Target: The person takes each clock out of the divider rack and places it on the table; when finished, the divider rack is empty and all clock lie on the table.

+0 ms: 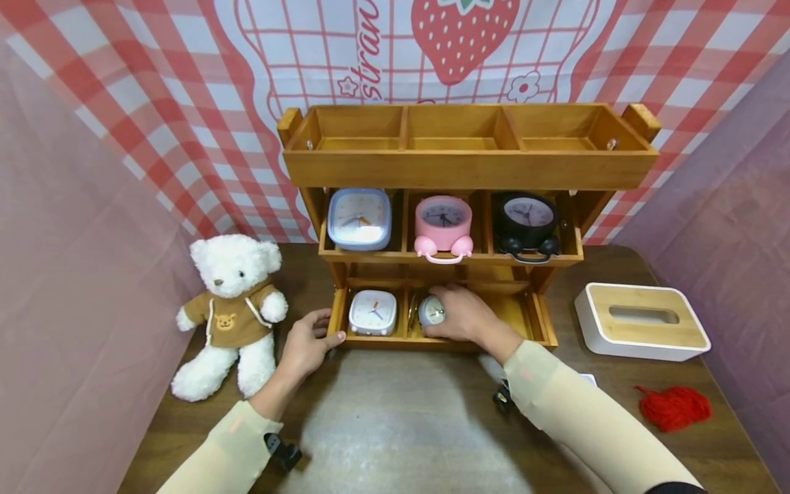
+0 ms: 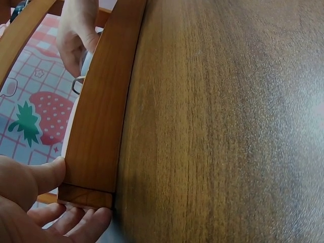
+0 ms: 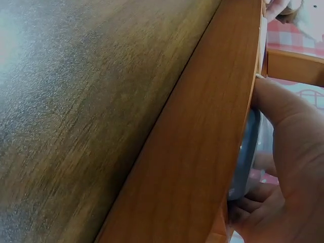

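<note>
A three-tier wooden rack stands on the table, its tiers divided into compartments. My left hand grips the bottom tier's front left corner, thumb on one side and fingers on the other. Inside the bottom tier's middle compartment, my right hand holds a small grey-blue alarm clock by its right side. In the right wrist view the front board partly hides this clock. A thin metal loop shows just left of it. One compartment over sits a white alarm clock.
The middle tier carries a light blue clock, a pink clock and a black clock. A white teddy bear sits at left. To the right lie a tissue box and red yarn.
</note>
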{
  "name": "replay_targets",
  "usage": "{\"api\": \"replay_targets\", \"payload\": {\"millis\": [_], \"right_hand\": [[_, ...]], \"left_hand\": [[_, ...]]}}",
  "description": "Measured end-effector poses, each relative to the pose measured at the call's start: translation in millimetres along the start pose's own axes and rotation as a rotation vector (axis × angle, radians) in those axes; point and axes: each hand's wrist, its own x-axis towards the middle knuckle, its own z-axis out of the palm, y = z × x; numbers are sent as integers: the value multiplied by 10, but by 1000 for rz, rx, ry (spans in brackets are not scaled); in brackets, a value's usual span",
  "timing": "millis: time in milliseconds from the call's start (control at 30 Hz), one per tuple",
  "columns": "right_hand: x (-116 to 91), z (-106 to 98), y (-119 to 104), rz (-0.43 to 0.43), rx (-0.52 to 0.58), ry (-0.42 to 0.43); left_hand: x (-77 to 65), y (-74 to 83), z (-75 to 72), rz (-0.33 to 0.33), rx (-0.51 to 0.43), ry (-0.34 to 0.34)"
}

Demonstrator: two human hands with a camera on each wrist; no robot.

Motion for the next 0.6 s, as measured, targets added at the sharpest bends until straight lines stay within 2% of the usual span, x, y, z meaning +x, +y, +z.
{"api": "replay_targets", "payload": {"millis": [200,600], "right_hand": [[-8,-13,6,18,13,7],[-268,-302,-15,9,154,181]], "left_hand": [[-3,-14,13,12,-3,1],[-13,-19,6,11,-8,17]]}}
